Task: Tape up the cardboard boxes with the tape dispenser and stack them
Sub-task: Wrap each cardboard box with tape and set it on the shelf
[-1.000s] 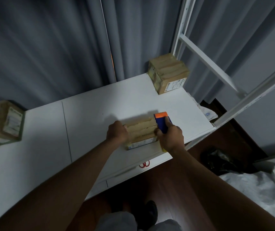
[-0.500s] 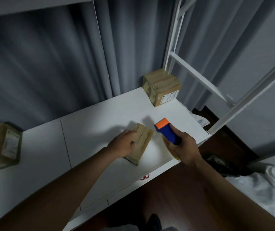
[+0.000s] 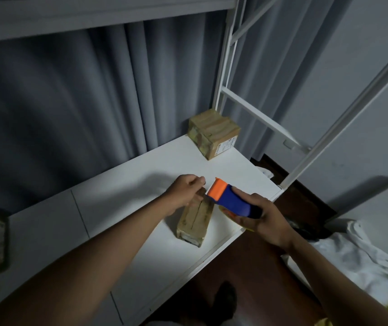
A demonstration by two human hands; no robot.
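The long brown cardboard box (image 3: 194, 220) lay just under the left hand (image 3: 186, 191), its length running away from the person; curled fingers touched its far end; the right hand (image 3: 262, 221), beside it, gripped the blue-and-orange tape dispenser (image 3: 232, 200).

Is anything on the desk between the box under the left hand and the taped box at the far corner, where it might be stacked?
Nothing visible. The near cardboard box lies under the left hand; only bare white desk runs from it to the far taped box. The tape dispenser in the right hand is held above the near box's far end.
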